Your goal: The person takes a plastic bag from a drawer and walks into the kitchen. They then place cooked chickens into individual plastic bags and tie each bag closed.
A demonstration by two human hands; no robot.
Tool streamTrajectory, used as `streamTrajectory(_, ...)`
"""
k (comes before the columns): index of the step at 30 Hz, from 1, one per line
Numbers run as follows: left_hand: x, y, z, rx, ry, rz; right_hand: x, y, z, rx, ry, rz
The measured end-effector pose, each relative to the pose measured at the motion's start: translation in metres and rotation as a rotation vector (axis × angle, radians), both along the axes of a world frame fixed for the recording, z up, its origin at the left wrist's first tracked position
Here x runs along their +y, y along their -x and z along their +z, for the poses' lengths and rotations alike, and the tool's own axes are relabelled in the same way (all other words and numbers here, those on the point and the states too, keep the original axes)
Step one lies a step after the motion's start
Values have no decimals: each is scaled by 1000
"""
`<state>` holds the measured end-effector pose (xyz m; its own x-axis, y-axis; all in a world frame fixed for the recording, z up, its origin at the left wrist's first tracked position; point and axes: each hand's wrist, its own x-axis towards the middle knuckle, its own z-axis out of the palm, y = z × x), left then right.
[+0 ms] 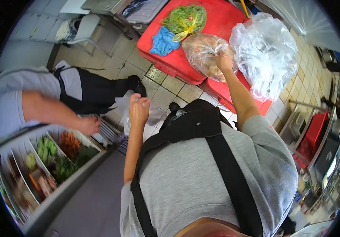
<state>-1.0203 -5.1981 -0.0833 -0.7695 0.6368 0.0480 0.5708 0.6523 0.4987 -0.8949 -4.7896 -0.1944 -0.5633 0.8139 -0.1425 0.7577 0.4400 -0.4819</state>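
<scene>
With its fingers closed on the gathered film, my right hand (224, 61) grips a clear plastic bag (203, 55) of pale brownish food on a red lid (225, 15). What the food is, I cannot make out. Down by my left side, my left hand (139, 108) is closed around a thin, translucent plastic bag (124, 112) that hangs below it. A yellow-tied bag of green vegetables (184, 19) and a crumpled blue cloth (164, 41) lie beyond the bag of food. To its right is a large heap of clear plastic bags (264, 51).
On the left, a co-worker in a black apron (95, 89) has a hand over an open drawer (69, 177) with divided compartments of carrots, greens and other vegetables. A chair (87, 29) stands on the tiled floor farther back. Metal shelving (296, 130) with a red bin is at right.
</scene>
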Motion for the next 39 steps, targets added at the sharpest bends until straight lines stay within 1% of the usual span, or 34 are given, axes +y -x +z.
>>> streamTrajectory(2, 32, 38, -3, -87, -24, -154, -2, -15, 3, 62, 72, -52)
streamTrajectory(3, 47, 52, -4, -100, -23, -194, -3, -15, 5, 104, 106, -70)
streamTrajectory(6, 96, 80, -1, -134, -30, -272, -14, -4, 23, 162, -134, -163)
streamTrajectory(7, 109, 87, 2, -159, -36, -278, -17, 7, 41, 247, -213, -107)
streamTrajectory(9, 127, 100, -1, -184, -25, -279, -10, 43, 61, 279, -283, 6)
streamTrajectory(10, 131, 107, -4, -183, -25, -287, -9, 61, 63, 298, -315, 57)
streamTrajectory(11, 134, 113, -8, -181, -28, -297, 0, 82, 57, 390, -361, 199)
streamTrajectory(13, 139, 128, -10, -202, -2, -306, 8, 127, 44, 238, -386, 327)
streamTrajectory(16, 143, 155, -10, -223, 59, -273, 20, 184, 43, -72, -652, 623)
streamTrajectory(19, 145, 190, -30, -231, 71, -283, 44, 227, 15, -336, -674, 837)
streamTrajectory(22, 163, 232, -37, -275, 134, -320, 65, 245, -11, -466, -592, 766)
streamTrajectory(23, 173, 248, -40, -292, 144, -341, 68, 252, -18, -511, -528, 728)
streamTrajectory(25, 194, 276, -37, -327, 165, -354, 75, 265, -29, -484, -538, 640)
streamTrajectory(27, 214, 307, -36, -305, 122, -389, 83, 279, -34, -469, -521, 573)
streamTrajectory(31, 245, 351, -36, -260, 63, -439, 110, 301, -36, -535, -549, 464)
streamTrajectory(36, 253, 371, -44, -256, 71, -505, 147, 323, -46, -561, -571, 255)
streamTrajectory(39, 253, 370, -36, -250, 89, -540, 170, 333, -52, -583, -590, 137)
